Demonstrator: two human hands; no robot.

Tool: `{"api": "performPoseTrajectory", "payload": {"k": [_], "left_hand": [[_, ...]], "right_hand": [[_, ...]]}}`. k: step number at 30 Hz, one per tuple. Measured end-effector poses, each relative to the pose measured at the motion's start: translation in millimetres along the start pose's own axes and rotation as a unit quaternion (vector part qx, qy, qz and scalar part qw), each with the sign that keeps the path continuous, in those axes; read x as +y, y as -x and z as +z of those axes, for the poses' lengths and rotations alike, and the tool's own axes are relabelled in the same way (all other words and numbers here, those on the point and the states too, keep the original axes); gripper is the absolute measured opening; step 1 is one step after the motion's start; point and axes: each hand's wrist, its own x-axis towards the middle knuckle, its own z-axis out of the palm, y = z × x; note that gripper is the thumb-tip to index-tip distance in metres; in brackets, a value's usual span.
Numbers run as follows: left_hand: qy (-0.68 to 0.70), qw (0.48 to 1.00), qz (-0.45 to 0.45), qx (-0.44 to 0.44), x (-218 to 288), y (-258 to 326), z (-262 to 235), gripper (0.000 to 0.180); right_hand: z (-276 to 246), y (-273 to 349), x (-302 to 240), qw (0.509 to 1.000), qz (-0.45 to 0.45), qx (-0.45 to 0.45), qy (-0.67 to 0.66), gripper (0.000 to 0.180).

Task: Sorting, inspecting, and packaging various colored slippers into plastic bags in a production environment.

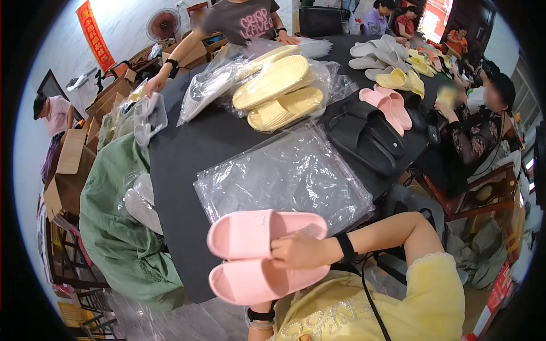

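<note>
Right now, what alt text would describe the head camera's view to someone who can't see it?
A person's right hand touches a pair of pink slippers at a dark table; the left hand is hidden beneath them. Beyond lie clear bags, bagged yellow slippers and black slippers. Other people are around the table.

Around my right hand (298, 250) the light is bright and even, white glare streaks the clear plastic bags (284, 176), the far doorway (435, 24) glows washed out, and straight lines bend toward the edges.
</note>
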Motion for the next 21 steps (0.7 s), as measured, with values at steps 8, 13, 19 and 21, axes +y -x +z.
{"api": "performPoseTrajectory", "payload": {"k": [8, 13, 19, 21], "left_hand": [[-0.109, 0.993, -0.031, 0.032, 43.2, -49.9, -15.9, 0.09], [-0.107, 0.993, -0.037, 0.016, 42.2, -48.6, -22.1, 0.094], [-0.111, 0.993, -0.017, 0.021, 45.5, -50.4, -21.4, 0.095], [-0.111, 0.994, 0.006, 0.025, 49.1, -50.2, -28.7, 0.091]], "right_hand": [[-67.1, 35.3, 94.9, 0.941, 0.24, 0.216, 0.102, 0.022], [-88.7, 38.7, 128.3, 0.884, 0.344, 0.243, 0.205, 0.038], [-105.0, 35.8, 125.8, 0.891, 0.381, 0.18, 0.168, 0.049], [-123.4, 34.5, 124.0, 0.903, 0.391, 0.135, 0.115, 0.044]]}}
